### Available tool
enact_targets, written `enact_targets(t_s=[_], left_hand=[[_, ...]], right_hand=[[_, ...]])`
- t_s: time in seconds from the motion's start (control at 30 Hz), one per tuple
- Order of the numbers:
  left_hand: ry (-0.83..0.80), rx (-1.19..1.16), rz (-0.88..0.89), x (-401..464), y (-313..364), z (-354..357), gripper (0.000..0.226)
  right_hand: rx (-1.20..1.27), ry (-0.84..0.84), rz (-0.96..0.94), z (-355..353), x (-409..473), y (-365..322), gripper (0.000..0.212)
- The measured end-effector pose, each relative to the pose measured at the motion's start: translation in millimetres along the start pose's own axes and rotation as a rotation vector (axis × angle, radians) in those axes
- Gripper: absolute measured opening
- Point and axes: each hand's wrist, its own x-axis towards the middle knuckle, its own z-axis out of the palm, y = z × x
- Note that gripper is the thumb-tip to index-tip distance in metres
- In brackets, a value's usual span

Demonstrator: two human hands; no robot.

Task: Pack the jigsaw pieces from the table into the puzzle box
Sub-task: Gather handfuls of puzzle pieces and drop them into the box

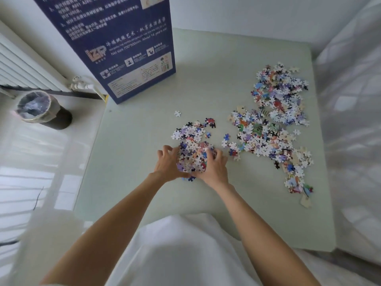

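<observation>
A small heap of jigsaw pieces (pixel 192 155) lies near the middle of the pale green table (pixel 144 141). My left hand (pixel 168 164) cups the heap's left side with curled fingers. My right hand (pixel 214 166) cups its right side the same way. A thinner patch of pieces (pixel 191 130) spreads just beyond the heap. A much larger scatter of pieces (pixel 274 124) covers the right half of the table. One stray piece (pixel 177 113) lies alone. The tall dark blue puzzle box (pixel 123 48) stands upright at the table's far left corner.
A bin lined with a plastic bag (pixel 39 109) stands on the floor left of the table. A white radiator (pixel 22 67) runs along the left wall. White fabric (pixel 350 120) hangs at the right. White cloth (pixel 175 254) covers my lap at the near edge.
</observation>
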Motion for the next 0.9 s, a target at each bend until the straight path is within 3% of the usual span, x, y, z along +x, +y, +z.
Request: enact_targets(t_s=[0.23,0.37,0.5,0.6,0.9], left_hand=[[0.119,-0.121,-0.034,-6.4,0.5,9.8,0.088],[0.108,-0.18,-0.055,-1.9,2.0,8.0,0.081],[0.082,-0.227,-0.04,3.0,2.5,4.7,0.073],[0.076,-0.225,-0.002,7.1,2.7,4.1,0.066],[-0.124,-0.242,0.049,7.8,2.8,-1.6,0.092]], right_hand=[[-0.036,0.052,-0.088,4.3,10.4,-0.7,0.087],[-0.034,0.055,-0.086,1.4,17.5,6.2,0.085],[-0.112,0.13,-0.102,-2.5,26.2,11.4,0.072],[-0.041,0.103,-0.084,0.0,27.9,7.3,0.064],[0.213,0.029,-0.036,1.0,25.9,0.0,0.069]])
